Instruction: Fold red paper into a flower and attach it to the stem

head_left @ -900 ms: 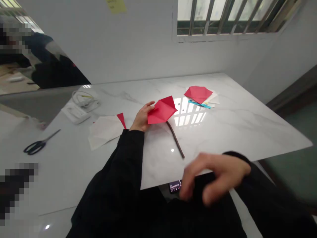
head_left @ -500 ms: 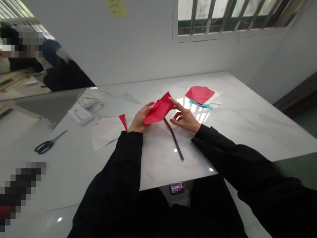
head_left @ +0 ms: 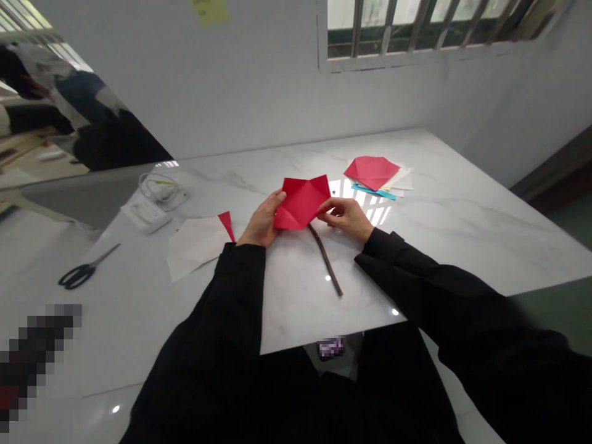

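In the middle of the clock, over the shiny white table point(head_left: 462, 234), holds up a folded red paper point(head_left: 303, 202) with two hands. From eight o'clock, grips the left edge with the left hand point(head_left: 261, 223) — thumb on top, fingers tucked under. From four o'clock, touches the right edge with the right hand point(head_left: 349, 217), fingers bent; cannot tell if pinching or just touching. At five o'clock, has a thin brown stick point(head_left: 326, 259) on the table, with the top end hidden by the red. At two o'clock, has a paper pile point(head_left: 372, 172), red on top, with blue and white poking out. At eight o'clock, near the left hand, has a white paper point(head_left: 197, 243) with a red bit beside it. Farther out, between eight and nine, has black-handled scissors point(head_left: 90, 266). At nine, has a white box point(head_left: 147, 217) — and a looped cable point(head_left: 172, 198) by it.
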Tool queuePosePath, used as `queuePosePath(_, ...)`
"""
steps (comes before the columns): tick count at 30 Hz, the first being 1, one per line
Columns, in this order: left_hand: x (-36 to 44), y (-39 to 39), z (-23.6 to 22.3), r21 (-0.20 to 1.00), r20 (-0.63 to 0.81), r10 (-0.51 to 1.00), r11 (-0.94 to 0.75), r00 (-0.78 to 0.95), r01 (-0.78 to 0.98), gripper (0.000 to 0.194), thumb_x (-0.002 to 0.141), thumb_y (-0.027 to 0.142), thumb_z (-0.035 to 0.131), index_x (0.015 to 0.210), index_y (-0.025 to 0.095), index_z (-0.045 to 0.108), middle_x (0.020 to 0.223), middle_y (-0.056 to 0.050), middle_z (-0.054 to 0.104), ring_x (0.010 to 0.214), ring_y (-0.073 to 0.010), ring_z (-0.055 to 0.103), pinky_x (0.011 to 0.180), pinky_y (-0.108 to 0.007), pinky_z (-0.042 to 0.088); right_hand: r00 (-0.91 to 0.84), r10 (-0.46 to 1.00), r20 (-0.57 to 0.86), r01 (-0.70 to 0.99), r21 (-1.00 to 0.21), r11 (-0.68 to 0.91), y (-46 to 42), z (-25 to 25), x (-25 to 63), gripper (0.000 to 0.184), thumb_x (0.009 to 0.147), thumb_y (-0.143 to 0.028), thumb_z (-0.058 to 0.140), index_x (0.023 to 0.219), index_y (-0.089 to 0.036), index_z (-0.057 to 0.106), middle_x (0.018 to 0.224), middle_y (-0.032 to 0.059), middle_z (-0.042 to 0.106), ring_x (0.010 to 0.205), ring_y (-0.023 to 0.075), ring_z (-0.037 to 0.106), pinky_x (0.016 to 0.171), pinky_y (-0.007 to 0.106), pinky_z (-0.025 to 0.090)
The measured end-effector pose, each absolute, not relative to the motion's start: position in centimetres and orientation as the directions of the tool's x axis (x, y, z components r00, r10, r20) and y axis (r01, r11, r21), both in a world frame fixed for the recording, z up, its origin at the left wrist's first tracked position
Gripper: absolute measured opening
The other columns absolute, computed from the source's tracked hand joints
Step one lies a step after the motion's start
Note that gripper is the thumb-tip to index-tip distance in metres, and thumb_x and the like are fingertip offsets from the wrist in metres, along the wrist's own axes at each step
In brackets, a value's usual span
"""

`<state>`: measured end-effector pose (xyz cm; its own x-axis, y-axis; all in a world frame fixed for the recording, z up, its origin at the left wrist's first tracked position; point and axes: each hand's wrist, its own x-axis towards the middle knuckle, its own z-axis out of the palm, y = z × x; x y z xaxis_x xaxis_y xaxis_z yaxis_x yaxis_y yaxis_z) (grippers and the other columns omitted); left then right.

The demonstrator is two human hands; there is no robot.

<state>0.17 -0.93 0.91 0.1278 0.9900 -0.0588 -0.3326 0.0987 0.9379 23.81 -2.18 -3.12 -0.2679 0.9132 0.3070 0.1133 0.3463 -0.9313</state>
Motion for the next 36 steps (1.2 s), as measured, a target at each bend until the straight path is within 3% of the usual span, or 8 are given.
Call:
queuePosePath(3, 0.6, -1.0, 0.3, 0.963, 0.012, 0.994, 0.017, 0.105, -0.267, 0.06, 0.082, 0.044, 0.091, 0.134, 0.021, 0.071, 0.12, -0.012, 0.08, 0.105, -0.0275, 0.078, 0.085, -0.035, 0.063, -0.195, 0.927, 0.319, 0.114, -0.932, 0.345, -1.8, -3.2, 24.0, 0.048, 0.078, -0.062, 0.086, 0.095, -0.018, 0.078, 0.105, 0.0094, 0.079, 0.067, 0.0143, 0.065, 0.053, 0.026, 0.053)
queuePosePath(6, 0.8, -0.7, -0.6, 0.982, 0.088, 0.996, -0.084, 0.015, -0.169, 0.067, 0.074, 0.037, 0.096, 0.134, 0.021, 0.07, 0.109, -0.008, 0.081, 0.09, -0.0234, 0.077, 0.078, -0.032, 0.062, -0.161, 0.937, 0.308, 0.114, -0.938, 0.328, -1.6, -3.2, 24.1, 0.054, 0.078, -0.067, 0.085, 0.096, -0.018, 0.077, 0.104, 0.0096, 0.078, 0.07, 0.015, 0.066, 0.053, 0.026, 0.051)
queuePosePath(11, 0.5, -0.1, -1.4, 0.984, 0.174, 0.98, -0.177, -0.094, -0.022, 0.051, 0.069, 0.023, 0.089, 0.118, 0.019, 0.075, 0.099, -0.006, 0.081, 0.083, -0.0194, 0.073, 0.077, -0.029, 0.06, -0.208, 0.925, 0.318, 0.166, -0.92, 0.354, -1.7, -3.2, 24.0, 0.049, 0.084, -0.064, 0.08, 0.094, -0.016, 0.078, 0.093, 0.0076, 0.077, 0.064, 0.0134, 0.063, 0.055, 0.026, 0.05)
queuePosePath(16, 0.3, -0.1, -1.3, 0.987, 0.152, 0.981, -0.156, -0.123, -0.024, 0.044, 0.07, 0.023, 0.085, 0.114, 0.02, 0.076, 0.103, -0.006, 0.08, 0.079, -0.0188, 0.072, 0.073, -0.03, 0.059, -0.219, 0.904, 0.368, 0.146, -0.904, 0.403, -2.1, -3.1, 24.2, 0.043, 0.087, -0.06, 0.08, 0.096, -0.018, 0.08, 0.104, 0.0097, 0.076, 0.072, 0.0151, 0.066, 0.058, 0.027, 0.054)
queuePosePath(23, 1.2, -0.9, -0.4, 0.988, 0.111, 0.994, -0.111, -0.007, -0.104, 0.048, 0.074, 0.022, 0.083, 0.122, 0.021, 0.076, 0.109, -0.008, 0.081, 0.086, -0.0225, 0.075, 0.077, -0.033, 0.061, -0.278, 0.898, 0.34, 0.105, -0.919, 0.38, -2.2, -3.2, 25.0, 0.044, 0.084, -0.06, 0.084, 0.099, -0.019, 0.085, 0.113, 0.0111, 0.075, 0.086, 0.0199, 0.071, 0.063, 0.028, 0.059)
queuePosePath(29, 0.7, -0.4, -0.8, 0.986, 0.165, 0.982, -0.164, -0.089, 0.019, 0.032, 0.074, 0.019, 0.08, 0.106, 0.02, 0.081, 0.108, -0.008, 0.081, 0.092, -0.0229, 0.074, 0.074, -0.028, 0.059, -0.225, 0.921, 0.319, 0.192, -0.912, 0.363, -2.2, -3.3, 25.0, 0.035, 0.089, -0.045, 0.078, 0.114, -0.021, 0.083, 0.114, 0.0091, 0.081, 0.083, 0.0191, 0.073, 0.069, 0.032, 0.062)
queuePosePath(33, 0.4, -0.1, -1.1, 0.987, 0.161, 0.982, -0.161, -0.1, 0.015, 0.032, 0.076, 0.02, 0.077, 0.108, 0.02, 0.081, 0.1, -0.007, 0.081, 0.083, -0.0209, 0.071, 0.07, -0.028, 0.056, -0.216, 0.913, 0.345, 0.204, -0.899, 0.388, -2.3, -3.3, 25.1, 0.025, 0.087, -0.037, 0.078, 0.105, -0.021, 0.083, 0.109, 0.0085, 0.083, 0.082, 0.0196, 0.074, 0.075, 0.035, 0.064)
queuePosePath(36, 0.3, -0.1, -1.2, 0.984, 0.176, 0.976, -0.172, -0.129, 0.039, 0.022, 0.076, 0.019, 0.078, 0.098, 0.019, 0.081, 0.097, -0.008, 0.079, 0.091, -0.0228, 0.071, 0.076, -0.028, 0.056, -0.202, 0.915, 0.35, 0.211, -0.896, 0.39, -2.3, -3.3, 25.1, 0.023, 0.089, -0.041, 0.078, 0.098, -0.021, 0.083, 0.1, 0.0078, 0.082, 0.08, 0.0199, 0.073, 0.075, 0.035, 0.064)
